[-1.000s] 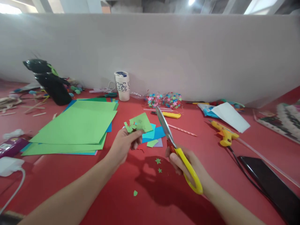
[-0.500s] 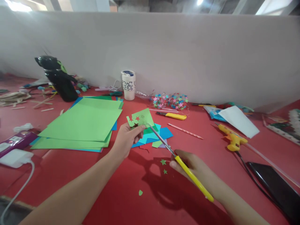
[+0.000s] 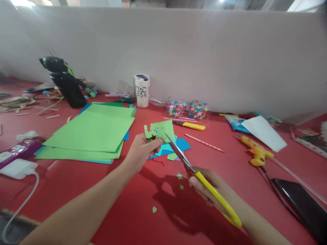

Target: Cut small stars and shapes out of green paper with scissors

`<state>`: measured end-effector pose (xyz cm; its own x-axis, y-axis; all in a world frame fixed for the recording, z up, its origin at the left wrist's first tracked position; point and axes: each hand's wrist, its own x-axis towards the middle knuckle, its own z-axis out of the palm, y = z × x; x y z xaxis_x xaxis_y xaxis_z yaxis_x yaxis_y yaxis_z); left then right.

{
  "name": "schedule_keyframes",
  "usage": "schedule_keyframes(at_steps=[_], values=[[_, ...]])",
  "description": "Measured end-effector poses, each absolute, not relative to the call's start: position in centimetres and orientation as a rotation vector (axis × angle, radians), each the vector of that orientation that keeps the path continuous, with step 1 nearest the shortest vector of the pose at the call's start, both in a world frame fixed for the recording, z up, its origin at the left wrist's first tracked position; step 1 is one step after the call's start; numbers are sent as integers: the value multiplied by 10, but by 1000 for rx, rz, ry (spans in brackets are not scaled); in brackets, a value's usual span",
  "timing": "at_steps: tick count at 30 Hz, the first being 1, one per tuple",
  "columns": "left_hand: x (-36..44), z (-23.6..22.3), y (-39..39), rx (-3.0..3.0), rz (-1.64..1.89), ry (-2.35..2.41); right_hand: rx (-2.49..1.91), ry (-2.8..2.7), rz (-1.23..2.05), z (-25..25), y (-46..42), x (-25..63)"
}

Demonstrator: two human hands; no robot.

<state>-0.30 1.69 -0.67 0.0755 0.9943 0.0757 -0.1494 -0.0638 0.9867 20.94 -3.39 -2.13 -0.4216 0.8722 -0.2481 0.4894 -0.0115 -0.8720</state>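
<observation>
My left hand [image 3: 144,149] is closed on a small piece of green paper [image 3: 167,128], pinching its lower edge between thumb and fingers. Star-shaped holes and a ragged left side show in this paper, along with faint drawn stars. Yellow-handled scissors [image 3: 217,194] are in my right hand [image 3: 204,183], their blades pointing up and left. The blade tips lie over the right part of the green paper; whether they touch it I cannot tell. Below, on the red table, lie two cut green stars [image 3: 180,176] and a green scrap [image 3: 154,209].
Large green sheets [image 3: 89,127] are stacked on the left, near a black bottle [image 3: 67,85]. A white cup [image 3: 142,92] stands by the wall. Behind the hands are a yellow cutter [image 3: 192,126] and a pencil [image 3: 204,143]. A yellow glue gun [image 3: 257,149] and phone [image 3: 298,197] lie right.
The scissors have swung left and down, bringing their tips from beside the green paper to over it. The paper stays in my left hand. The whole view has shifted slightly.
</observation>
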Motion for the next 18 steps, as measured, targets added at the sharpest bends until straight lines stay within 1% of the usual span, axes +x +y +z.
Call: schedule_keyframes(at_steps=[3,11,14,18], values=[[-3,-8,18,1114,1251,964,-1430,-1858,1426,-19,-37,206],[-2,-7,15,638,1153,661,-1378,-1784,1417,-23,-43,203],[1,-8,12,691,1138,682,-1382,-1807,1421,-31,-43,202],[5,-9,10,860,1283,753,-1380,-1823,1402,-37,-44,202]])
